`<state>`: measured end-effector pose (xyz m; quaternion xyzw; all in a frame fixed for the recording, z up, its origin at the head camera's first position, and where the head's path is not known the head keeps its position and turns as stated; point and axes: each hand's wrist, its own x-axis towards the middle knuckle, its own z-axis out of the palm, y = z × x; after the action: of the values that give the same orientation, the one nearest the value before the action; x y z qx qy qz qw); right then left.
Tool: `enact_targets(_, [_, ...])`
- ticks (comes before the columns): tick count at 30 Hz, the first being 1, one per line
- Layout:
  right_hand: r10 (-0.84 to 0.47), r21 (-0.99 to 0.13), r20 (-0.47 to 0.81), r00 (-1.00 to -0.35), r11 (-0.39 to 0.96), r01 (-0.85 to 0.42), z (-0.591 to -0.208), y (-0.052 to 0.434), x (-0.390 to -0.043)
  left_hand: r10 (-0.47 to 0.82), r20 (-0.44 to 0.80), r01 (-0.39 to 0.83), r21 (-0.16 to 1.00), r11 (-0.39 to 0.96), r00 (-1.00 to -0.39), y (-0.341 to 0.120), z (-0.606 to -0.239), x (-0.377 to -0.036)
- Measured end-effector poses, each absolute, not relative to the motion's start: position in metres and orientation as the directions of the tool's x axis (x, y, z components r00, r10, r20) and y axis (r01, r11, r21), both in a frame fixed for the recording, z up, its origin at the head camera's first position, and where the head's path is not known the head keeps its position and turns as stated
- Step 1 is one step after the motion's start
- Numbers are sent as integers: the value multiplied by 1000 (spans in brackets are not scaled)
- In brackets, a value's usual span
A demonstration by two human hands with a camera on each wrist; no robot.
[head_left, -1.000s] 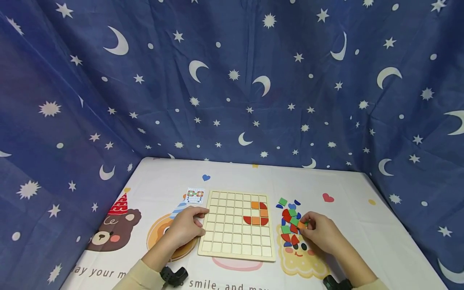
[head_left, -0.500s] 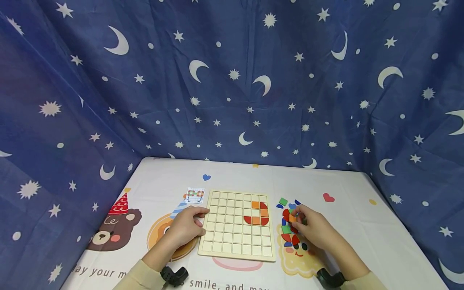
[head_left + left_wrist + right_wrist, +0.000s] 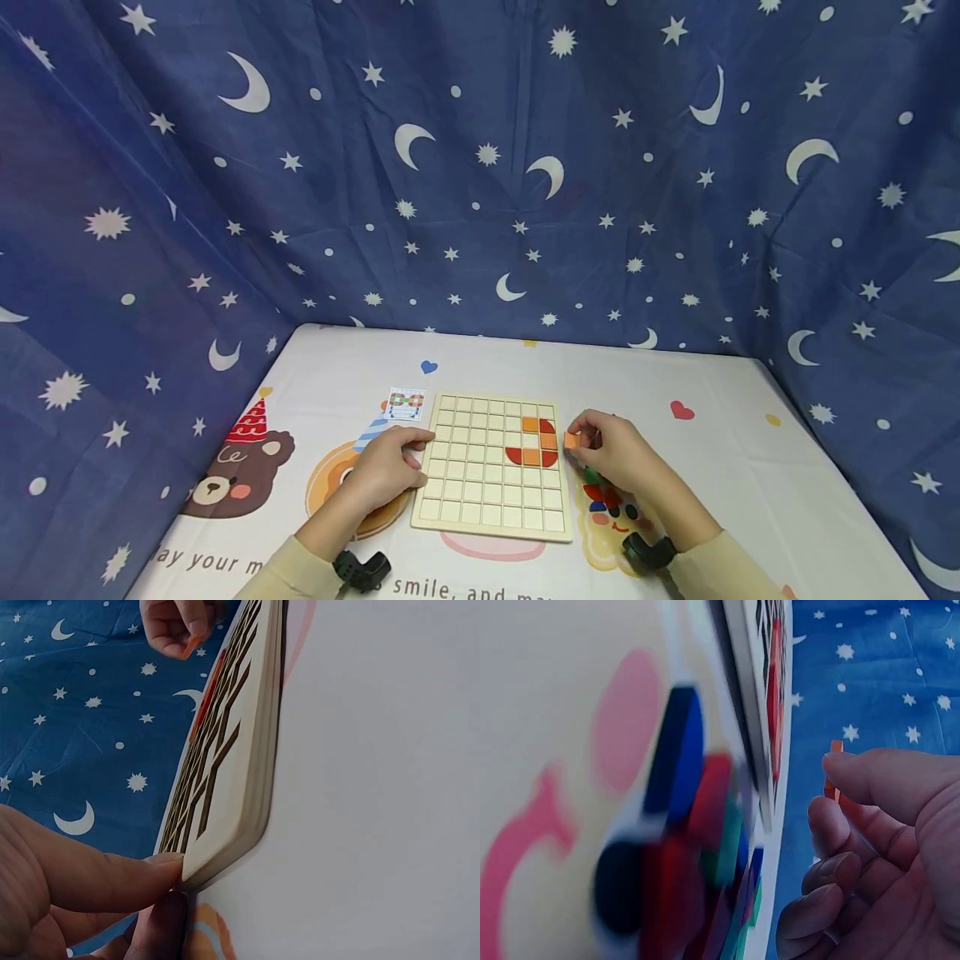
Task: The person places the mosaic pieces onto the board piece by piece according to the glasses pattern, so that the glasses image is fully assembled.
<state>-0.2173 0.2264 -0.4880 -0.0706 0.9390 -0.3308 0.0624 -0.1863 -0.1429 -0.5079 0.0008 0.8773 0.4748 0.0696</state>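
My right hand (image 3: 611, 446) pinches an orange square tile (image 3: 572, 440) between thumb and fingers, just off the right edge of a wooden grid board (image 3: 489, 533). In the right wrist view, the tile (image 3: 834, 769) stands edge-on at the fingertips. My left hand (image 3: 386, 475) holds the board's left edge with thumb and fingers; the left wrist view has the thumb (image 3: 150, 881) at its rim. Orange squares (image 3: 531, 457) and red quarter-round tiles (image 3: 550, 458) lie in cells at the board's upper right.
Right of the board, red, green and blue tiles (image 3: 600, 497) lie in a loose pile, partly hidden by the right hand. A small pattern card (image 3: 405, 404) lies beyond the left hand. A starry blue curtain (image 3: 480, 208) closes off the back of the printed white tablecloth (image 3: 637, 379).
My right hand has carried the orange tile from the pile leftward and a little away from me, to the board's right edge. The left hand has stayed at the board.
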Motion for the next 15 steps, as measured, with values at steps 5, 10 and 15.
enact_targets(5, [-207, -650, -75, -976, 752, -110, -491, 207, -225, 65, -123, -68, 837, 544, -990, -142, -508, -187])
enact_targets(10, [-258, -656, -70, -964, 739, -150, -495, 192, -232, 61, -127, -74, 836, 544, -990, -142, -508, -187])
enact_targets(15, [-295, -649, -59, -954, 737, -188, -496, 176, -236, 57, -131, -79, 834, 546, -990, -143, -508, -187])
